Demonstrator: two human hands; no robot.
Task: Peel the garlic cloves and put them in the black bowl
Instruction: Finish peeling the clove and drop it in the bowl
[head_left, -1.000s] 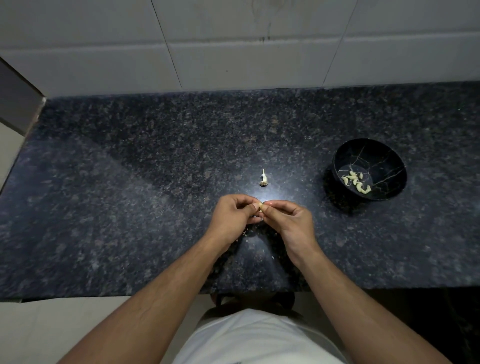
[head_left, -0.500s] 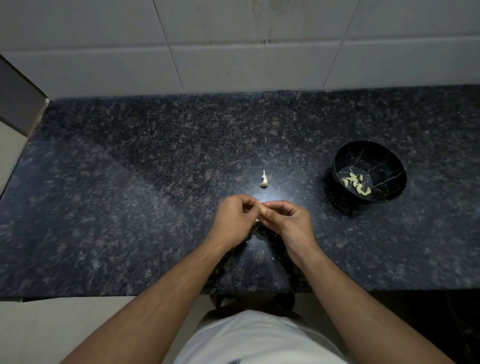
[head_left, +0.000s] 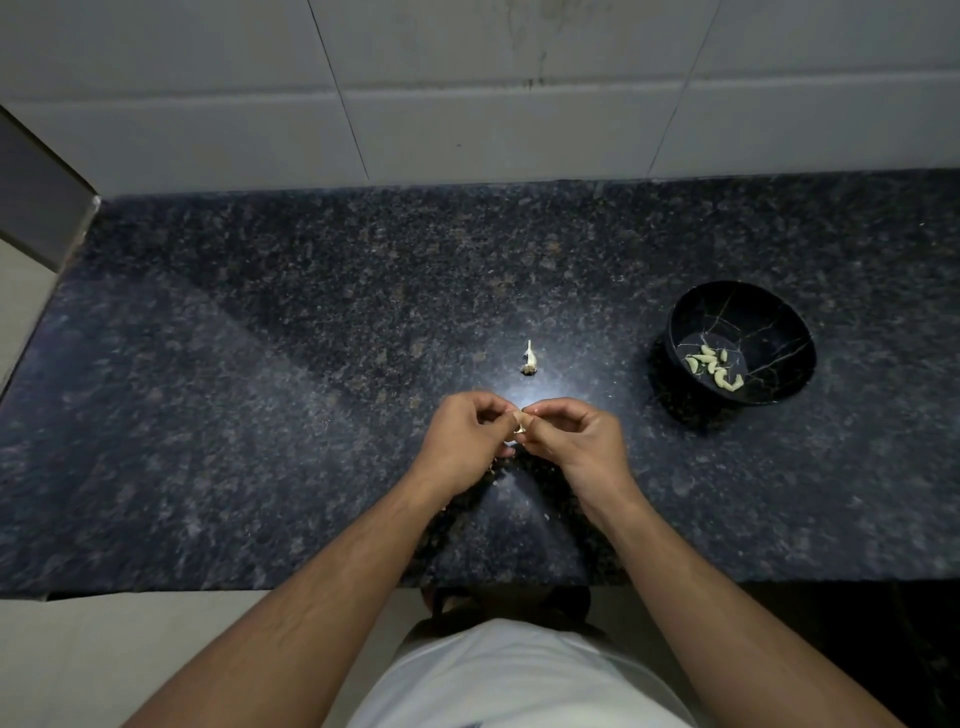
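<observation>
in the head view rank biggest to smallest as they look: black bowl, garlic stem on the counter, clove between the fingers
1. black bowl, by far the largest.
2. garlic stem lying on the counter.
3. clove, mostly hidden by the fingers of both hands, so its rank below the stem is unsure.

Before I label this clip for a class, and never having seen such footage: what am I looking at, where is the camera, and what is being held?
No machine here: a person works bare-handed, filmed by a camera worn on their head, looking down. The left hand and right hand meet over a dark speckled countertop, pinching a small garlic clove between their fingertips, apparently peeling it. Just beyond lies a small pale garlic scrap. To the right stands the black bowl, with several peeled cloves inside. White wall tiles run behind.
</observation>
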